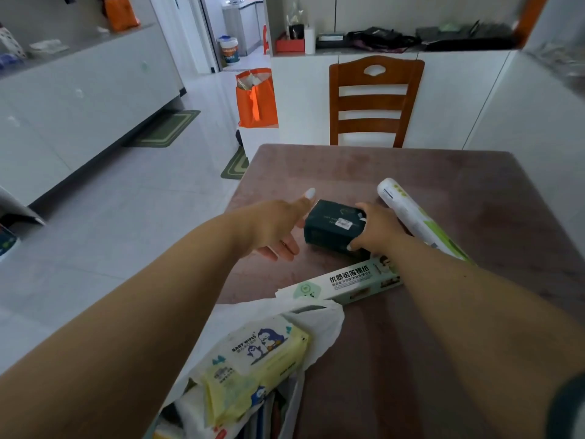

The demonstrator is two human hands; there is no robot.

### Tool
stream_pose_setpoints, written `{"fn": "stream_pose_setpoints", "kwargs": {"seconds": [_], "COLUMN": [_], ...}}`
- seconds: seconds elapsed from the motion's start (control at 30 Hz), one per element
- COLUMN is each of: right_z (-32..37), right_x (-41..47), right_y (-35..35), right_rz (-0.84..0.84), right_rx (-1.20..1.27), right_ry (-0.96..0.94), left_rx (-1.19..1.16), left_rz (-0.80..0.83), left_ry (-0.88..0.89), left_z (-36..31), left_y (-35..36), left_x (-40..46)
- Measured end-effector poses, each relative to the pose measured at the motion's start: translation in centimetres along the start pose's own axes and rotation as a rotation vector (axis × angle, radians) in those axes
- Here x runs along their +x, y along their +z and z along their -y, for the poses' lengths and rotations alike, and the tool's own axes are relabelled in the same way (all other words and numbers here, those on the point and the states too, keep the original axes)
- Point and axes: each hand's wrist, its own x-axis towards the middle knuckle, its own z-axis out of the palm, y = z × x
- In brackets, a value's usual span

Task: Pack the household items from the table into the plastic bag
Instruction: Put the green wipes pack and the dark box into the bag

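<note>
Three left to pack: a dark green rectangular carton (335, 228), a white-and-green cylindrical roll in plastic wrap (418, 218) and a long pale green cardboard foil box (351, 285) all lie on the mauve-topped bench (443, 172), outside the bag.
Progress: roughly midway, by my judgement; some goods are bagged, these three are not.
White plastic bag (319, 324): sits at the bench's near edge, nearer the camera than the carton, mouth open.
Bag contents: a yellow soft pack of baby wipes (256, 353) lies on top; more packets show beneath it, too cramped to identify.
Right hand (376, 229): fingers curled round the carton's right end, gripping it.
Left hand (281, 226): open, thumb raised, just left of the carton, not touching it.
Roll: just right of the carton, beside the right hand.
Foil box: between carton and bag.
</note>
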Motion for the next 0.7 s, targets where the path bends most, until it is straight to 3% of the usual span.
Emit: {"fn": "stream_pose_setpoints", "kwargs": {"seconds": [0.13, 0.23, 0.43, 0.7], "right_z": [2.5, 4.9, 7.4, 9.1], "right_x": [-3.0, -6.7, -16.4, -22.7], "right_y": [-2.5, -5.0, -6.1, -2.5], "right_rz": [-0.191, -0.228, -0.043, 0.230], "right_rx": [0.357, 0.529, 0.625, 0.495], "right_ry": [-0.049, -0.088, -0.105, -0.163], "left_rx": [-0.025, -0.045, -0.193, -0.104], "left_rz": [-0.009, -0.033, -0.114, -0.110], "left_ry": [0.040, 0.055, 0.053, -0.045], "left_z": [0.5, 1.4, 6.2, 12.6], "left_y": [-0.6, -1.2, -1.1, 3.3], "left_x": [-2.5, -5.6, -12.7, -19.3]}}
